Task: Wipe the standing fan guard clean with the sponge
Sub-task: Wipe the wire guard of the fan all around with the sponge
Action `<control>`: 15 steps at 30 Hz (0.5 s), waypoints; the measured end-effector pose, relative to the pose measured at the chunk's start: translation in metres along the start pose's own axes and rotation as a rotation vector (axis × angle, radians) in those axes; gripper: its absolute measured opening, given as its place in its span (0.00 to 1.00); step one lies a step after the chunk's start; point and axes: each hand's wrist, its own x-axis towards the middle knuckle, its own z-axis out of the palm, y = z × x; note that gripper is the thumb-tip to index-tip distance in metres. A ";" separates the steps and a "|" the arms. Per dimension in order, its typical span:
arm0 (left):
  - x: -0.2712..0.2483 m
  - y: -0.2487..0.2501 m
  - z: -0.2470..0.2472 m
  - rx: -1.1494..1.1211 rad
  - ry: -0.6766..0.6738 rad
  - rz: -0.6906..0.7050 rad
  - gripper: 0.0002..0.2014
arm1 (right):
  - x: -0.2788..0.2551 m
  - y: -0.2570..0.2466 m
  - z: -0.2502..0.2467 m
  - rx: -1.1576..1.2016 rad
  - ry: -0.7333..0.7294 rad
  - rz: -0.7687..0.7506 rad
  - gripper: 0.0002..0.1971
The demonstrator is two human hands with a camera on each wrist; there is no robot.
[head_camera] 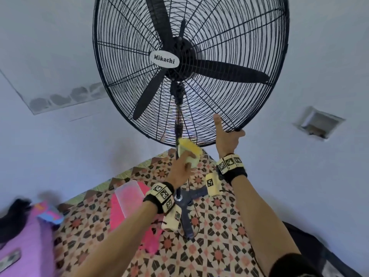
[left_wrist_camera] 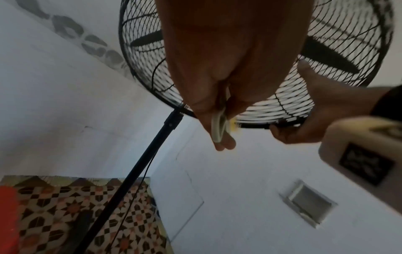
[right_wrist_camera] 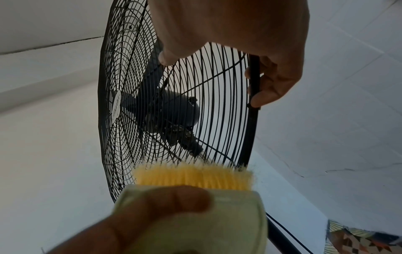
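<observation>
The black wire fan guard (head_camera: pixel 229 96) fills the upper head view, with dark blades behind it. My left hand (head_camera: pixel 180 168) grips the sponge (head_camera: pixel 189 151), a pale green block with a yellow fringed face. That face touches the guard's bottom rim beside the pole (head_camera: pixel 178 124). In the right wrist view the sponge (right_wrist_camera: pixel 195 214) sits under my left thumb, its yellow edge against the lowest wires. My right hand (head_camera: pixel 229 136) grips the lower right rim, thumb lying up on the front wires. The right wrist view shows its fingers (right_wrist_camera: pixel 263 99) curled round the rim band (right_wrist_camera: pixel 253 120).
The fan's cross base (head_camera: pixel 187 198) stands on a patterned floor (head_camera: pixel 209 246), with a cable along the pole. Pink items and a clear plastic box (head_camera: pixel 129 196) lie left of the base. A purple surface (head_camera: pixel 26 236) is at far left. A wall recess (head_camera: pixel 317 122) is at right.
</observation>
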 end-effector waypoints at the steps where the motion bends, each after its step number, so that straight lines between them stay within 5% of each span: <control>1: -0.001 0.001 0.008 -0.005 -0.020 -0.020 0.18 | 0.002 0.002 0.001 -0.006 0.011 0.010 0.72; 4: 0.004 0.006 0.033 0.032 -0.034 -0.051 0.22 | 0.003 0.003 0.000 -0.019 0.005 0.009 0.72; 13: -0.014 0.025 0.019 -0.230 0.637 0.031 0.22 | 0.011 0.007 0.003 0.028 0.032 -0.033 0.62; 15: -0.016 0.024 0.012 -0.248 0.613 0.032 0.21 | 0.012 0.010 0.004 0.042 0.022 -0.047 0.61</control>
